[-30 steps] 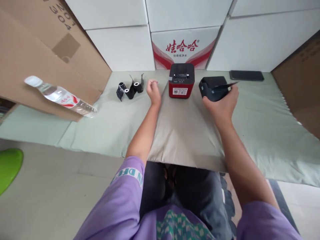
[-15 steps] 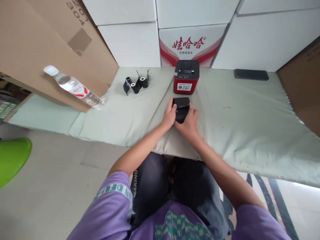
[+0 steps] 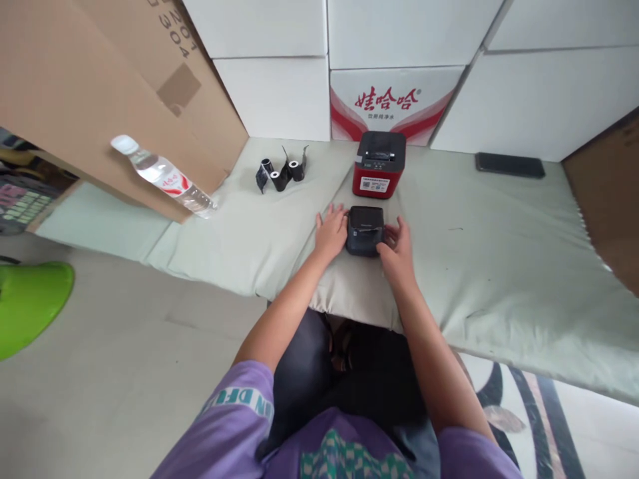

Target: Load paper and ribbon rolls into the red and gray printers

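A small black printer (image 3: 365, 230) stands upright on the beige cushion (image 3: 349, 293), just in front of a red and black printer (image 3: 379, 163). My left hand (image 3: 330, 231) presses against the black printer's left side and my right hand (image 3: 397, 247) grips its right side. Both hands hold it between them.
Several black ribbon rolls (image 3: 282, 171) lie at the back left on the pale green mat (image 3: 499, 253). A water bottle (image 3: 162, 177) leans by a cardboard sheet (image 3: 100, 93). A dark phone (image 3: 509, 164) lies at the back right. White boxes (image 3: 399, 33) line the wall. A green stool (image 3: 30, 303) is left.
The black printer was carried from the right of the red printer to a spot in front of it. It was tilted in both hands half a second ago and now stands upright.
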